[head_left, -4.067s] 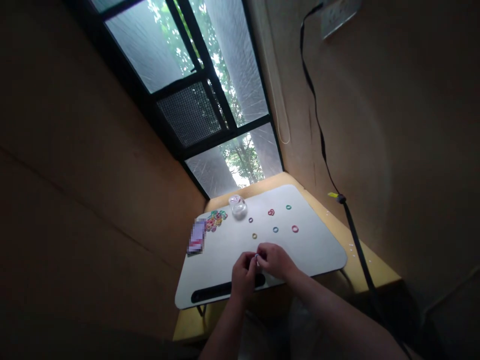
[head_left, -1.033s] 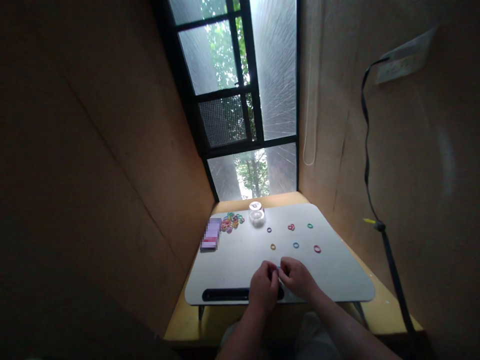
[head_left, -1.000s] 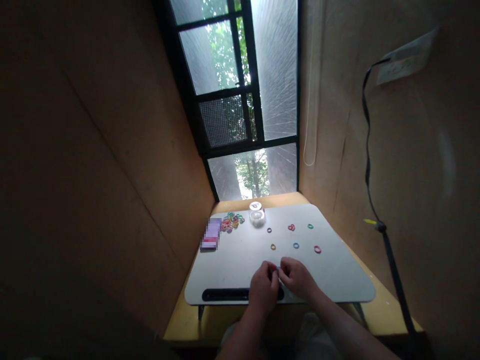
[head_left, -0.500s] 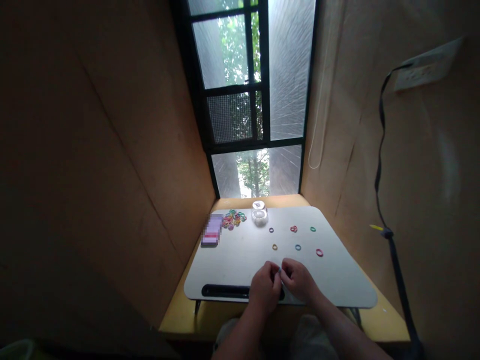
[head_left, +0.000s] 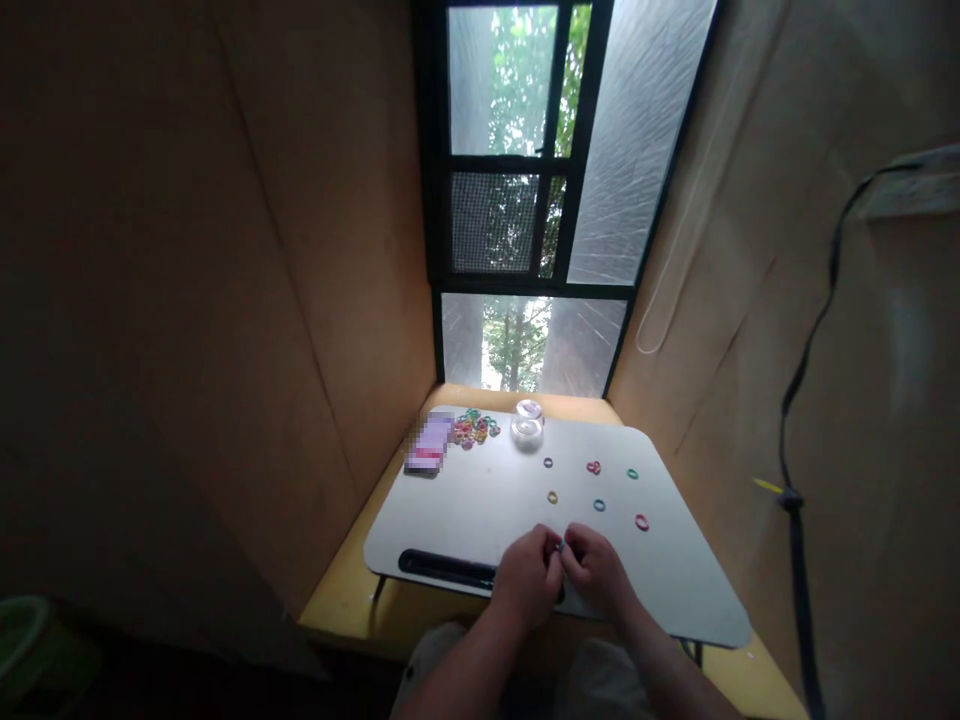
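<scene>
My left hand [head_left: 527,572] and my right hand [head_left: 595,565] meet over the front edge of the white lap table [head_left: 450,515], fingers pinched together. Between the fingertips shows a small light-blue hair tie [head_left: 559,546], mostly hidden by them. Beyond my hands lie small ring-shaped hair ties: a yellow one [head_left: 553,497], a blue one [head_left: 599,505] and a pink one [head_left: 642,522]. Farther back are a dark purple one [head_left: 548,463], a red clump [head_left: 594,468] and a green one [head_left: 632,474].
A heap of mixed-colour hair ties [head_left: 475,430] lies at the back left beside a blurred phone [head_left: 430,443]. A clear round container [head_left: 527,428] stands at the back. A black slot [head_left: 446,568] runs along the front edge. Walls flank the table; a cable [head_left: 791,500] hangs at right.
The view has turned and tilted slightly, shifting the table in the picture. My hands keep their pinch close together, with the light-blue hair tie still between the fingertips.
</scene>
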